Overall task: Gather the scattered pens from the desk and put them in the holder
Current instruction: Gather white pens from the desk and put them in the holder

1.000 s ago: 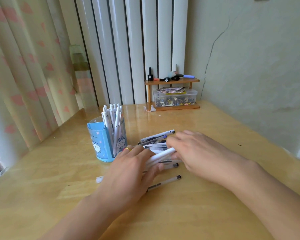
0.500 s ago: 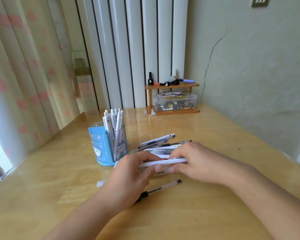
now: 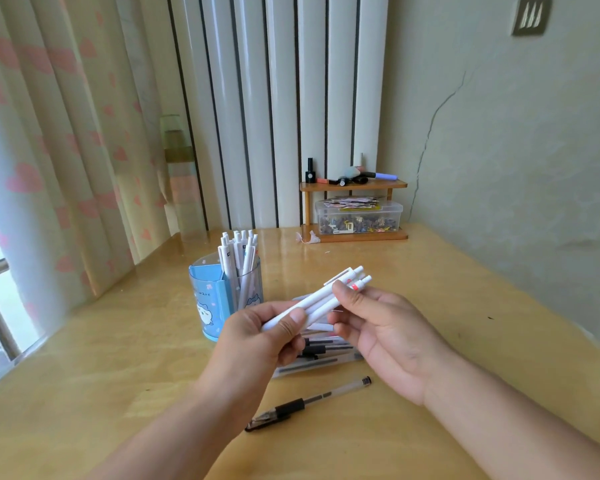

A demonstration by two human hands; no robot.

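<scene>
A small bundle of white pens [image 3: 321, 298] is lifted above the desk, slanting up to the right. My left hand [image 3: 257, 336] grips its lower end, thumb across the barrels. My right hand [image 3: 378, 327] pinches the bundle near its upper end, palm turned up. The blue pen holder [image 3: 208, 299] stands just left of my hands, with several white pens upright in its clear section. More pens [image 3: 321, 355] lie in a pile on the desk under my hands, partly hidden. A clear pen with a black grip [image 3: 307, 403] lies alone nearer to me.
A small wooden shelf [image 3: 355, 209] with a clear plastic box and cosmetics stands at the back of the wooden desk [image 3: 118, 375] against the wall. Curtains hang along the left edge. A window rail shows at the far left.
Both hands have gathered white pens from the pile and lifted them off the desk, tilting the bundle upward. The camera has tipped up a little.
</scene>
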